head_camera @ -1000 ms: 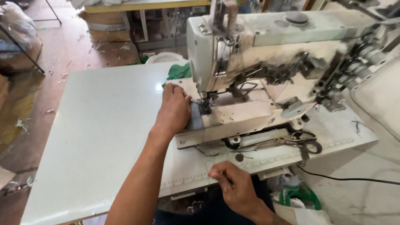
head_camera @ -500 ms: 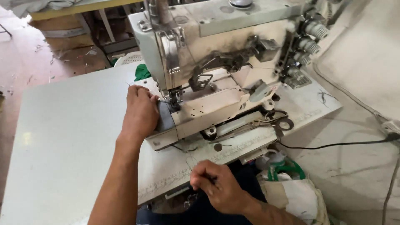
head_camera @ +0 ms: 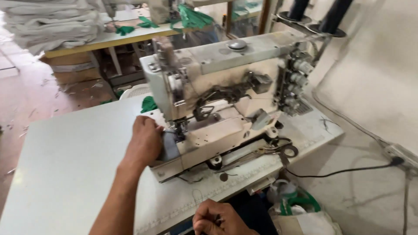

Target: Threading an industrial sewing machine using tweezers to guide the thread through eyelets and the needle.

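Observation:
An off-white industrial sewing machine (head_camera: 226,87) stands on a white table (head_camera: 65,161). My left hand (head_camera: 145,141) rests at the machine's left end, fingers curled against a small grey piece of fabric (head_camera: 170,148) lying just before the needle and presser foot (head_camera: 179,127). My right hand (head_camera: 220,219) sits at the table's near edge, fingers closed around a small dark object that I cannot make out. A scrap of green fabric (head_camera: 149,105) lies behind my left hand.
Black-handled scissors (head_camera: 278,150) lie on the table right of the machine bed. A black cable (head_camera: 339,172) runs off to the right. A bag with green material (head_camera: 300,209) sits below the table. Behind, another table (head_camera: 100,41) holds folded pale cloth and green pieces.
The view has swung right and tilted up, showing the back table. My left hand stays at the needle area. My right hand has sunk toward the bottom edge.

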